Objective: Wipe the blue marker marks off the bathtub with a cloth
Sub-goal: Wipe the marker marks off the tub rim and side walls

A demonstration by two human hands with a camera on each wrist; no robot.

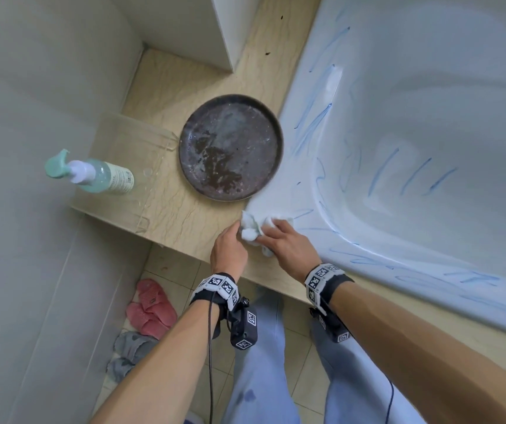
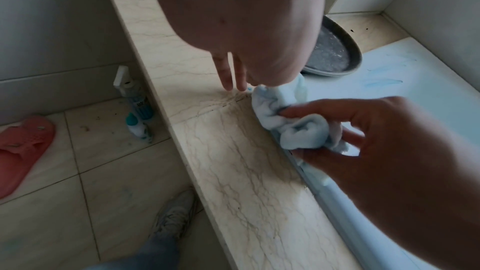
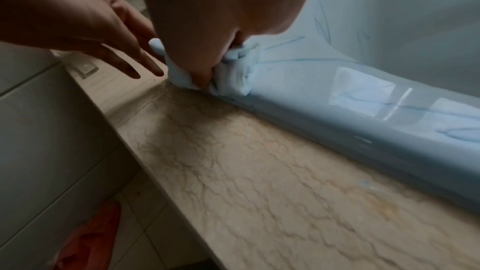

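Note:
The pale blue bathtub [image 1: 398, 96] fills the right side, with blue marker strokes [image 1: 313, 123] on its rim and more inside the basin [image 1: 413, 175]. A crumpled light blue cloth [image 1: 253, 226] lies at the tub's near left corner, where the rim meets the marble ledge. My right hand [image 1: 288, 240] grips the cloth [image 2: 298, 128] between thumb and curled fingers and holds it against the rim [image 3: 324, 98]. My left hand [image 1: 229, 244] is just left of the cloth, its fingers [image 2: 228, 77] straight and pointing down at the ledge. Its fingers [image 3: 135, 63] hold nothing.
A dark round plate [image 1: 231, 147] sits on the beige marble ledge [image 1: 184, 215] against the tub. A pump bottle [image 1: 92, 174] lies on a clear tray [image 1: 135, 148] to the left. Pink slippers [image 1: 151, 304], grey slippers [image 1: 129, 353] and small bottles [image 2: 137, 106] are on the floor.

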